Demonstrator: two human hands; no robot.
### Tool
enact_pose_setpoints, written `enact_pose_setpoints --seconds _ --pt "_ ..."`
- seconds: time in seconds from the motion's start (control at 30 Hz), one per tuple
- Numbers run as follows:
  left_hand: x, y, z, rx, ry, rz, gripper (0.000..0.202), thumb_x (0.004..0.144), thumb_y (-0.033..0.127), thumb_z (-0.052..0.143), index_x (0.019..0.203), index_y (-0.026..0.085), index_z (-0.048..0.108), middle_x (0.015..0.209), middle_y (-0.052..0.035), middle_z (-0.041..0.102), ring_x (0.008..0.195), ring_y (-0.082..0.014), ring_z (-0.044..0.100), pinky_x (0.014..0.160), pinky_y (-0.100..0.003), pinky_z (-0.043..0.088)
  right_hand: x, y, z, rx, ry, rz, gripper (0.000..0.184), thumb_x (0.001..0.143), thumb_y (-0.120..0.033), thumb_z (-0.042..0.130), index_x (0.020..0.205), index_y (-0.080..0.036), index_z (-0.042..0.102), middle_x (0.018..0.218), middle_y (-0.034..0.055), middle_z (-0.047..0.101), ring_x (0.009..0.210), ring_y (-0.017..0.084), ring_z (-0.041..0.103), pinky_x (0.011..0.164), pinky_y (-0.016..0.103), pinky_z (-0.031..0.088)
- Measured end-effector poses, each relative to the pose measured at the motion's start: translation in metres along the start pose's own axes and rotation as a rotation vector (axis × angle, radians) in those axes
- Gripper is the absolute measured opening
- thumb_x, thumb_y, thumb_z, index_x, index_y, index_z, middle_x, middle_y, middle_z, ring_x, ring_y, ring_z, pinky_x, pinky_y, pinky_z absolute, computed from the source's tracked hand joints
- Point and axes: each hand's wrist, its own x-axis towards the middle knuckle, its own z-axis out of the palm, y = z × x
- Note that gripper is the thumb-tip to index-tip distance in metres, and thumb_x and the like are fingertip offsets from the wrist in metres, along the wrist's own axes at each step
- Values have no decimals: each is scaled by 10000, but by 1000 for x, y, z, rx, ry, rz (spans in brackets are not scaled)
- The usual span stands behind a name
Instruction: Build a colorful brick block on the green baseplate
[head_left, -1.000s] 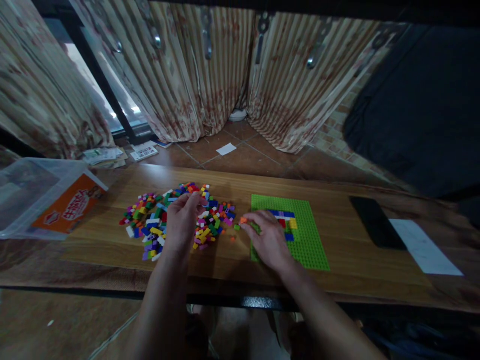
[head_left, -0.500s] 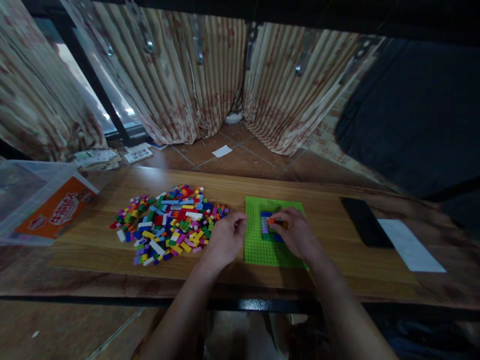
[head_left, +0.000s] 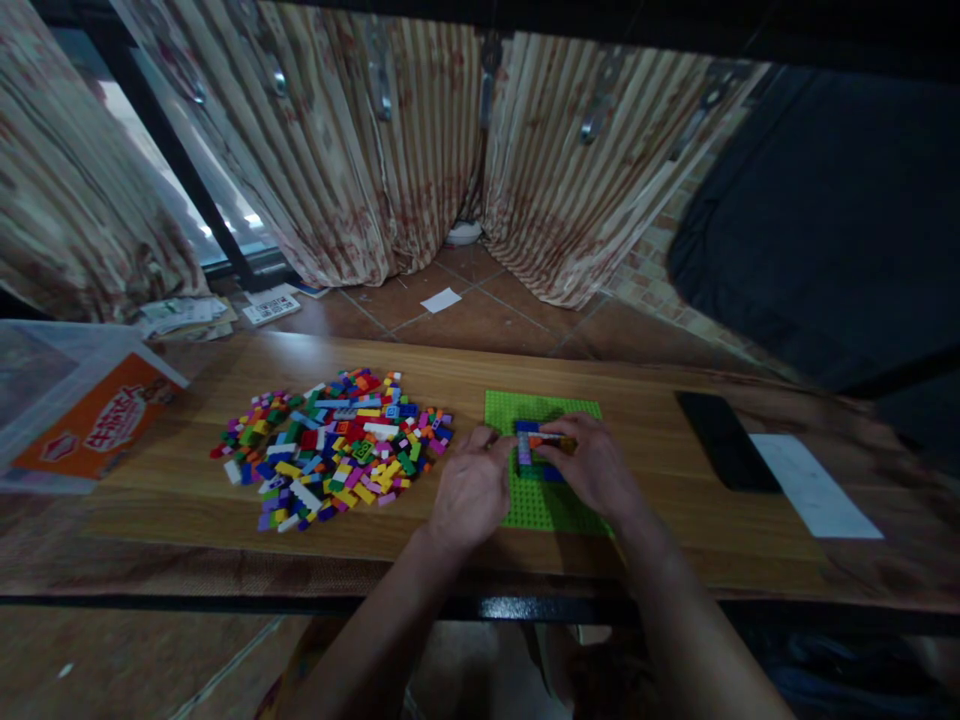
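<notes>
A green studded baseplate [head_left: 559, 515] lies on the wooden board, with a small brick build on it of blue bricks [head_left: 527, 427] and light purple bricks [head_left: 523, 450]. Over the build, my right hand [head_left: 589, 460] pinches a small orange brick [head_left: 534, 440] between thumb and fingertips. My left hand [head_left: 472, 490] rests over the plate's left edge, fingers curled together and the fingertips close to the build's left side. Whether those fingertips touch the build or hold a small piece is hidden. My right hand covers the build's right part.
A wide heap of loose mixed bricks [head_left: 337, 455] spreads left of the plate. At the far left stands a clear plastic box [head_left: 45, 350] with an orange label. A black phone-like slab [head_left: 724, 440] and a white paper sheet [head_left: 817, 485] lie to the right.
My left hand has moved right, from beside the plate's edge to the left side of the build. My right hand stays over the build with the orange brick. The view has shifted slightly.
</notes>
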Motion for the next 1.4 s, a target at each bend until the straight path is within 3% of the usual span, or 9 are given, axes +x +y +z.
enact_pose_setpoints --seconds 0.27,0.6,1.0,1.23,1.4 --pt "0 3 -1 59 4 14 354 885 125 439 1180 213 615 1123 -79 581 996 -212 559 934 -348 485 5 0 2 119 36 44 125 796 -336 647 799 -248 735 944 46 653 897 214 601 860 394 461" --pt "-1 2 -2 9 3 -3 334 898 134 423 1160 193 622 1136 -93 582 1022 -211 563 954 -349 484 8 -2 6 -4 -27 -38 139 826 -263 596 729 -230 690 955 56 635 971 230 560 909 405 425" --pt "-2 -1 0 16 -8 -6 365 885 123 433 1199 179 611 1148 -104 571 1043 -213 547 967 -349 471 8 -7 10 -46 62 -29 148 834 -294 568 733 -224 651 876 61 638 900 233 569 881 404 437" --pt "-3 8 4 105 -35 32 447 872 121 435 1294 213 549 1267 -116 520 1122 -245 515 1003 -397 434 7 4 -2 49 239 126 224 823 -367 524 803 -200 672 884 87 661 841 226 599 796 379 467" --pt "-1 17 6 182 -89 41 482 883 141 417 1354 208 494 1302 -143 502 1122 -276 518 957 -436 446 4 12 2 54 170 195 243 748 -375 615 890 -192 688 912 84 667 836 230 609 819 411 474"
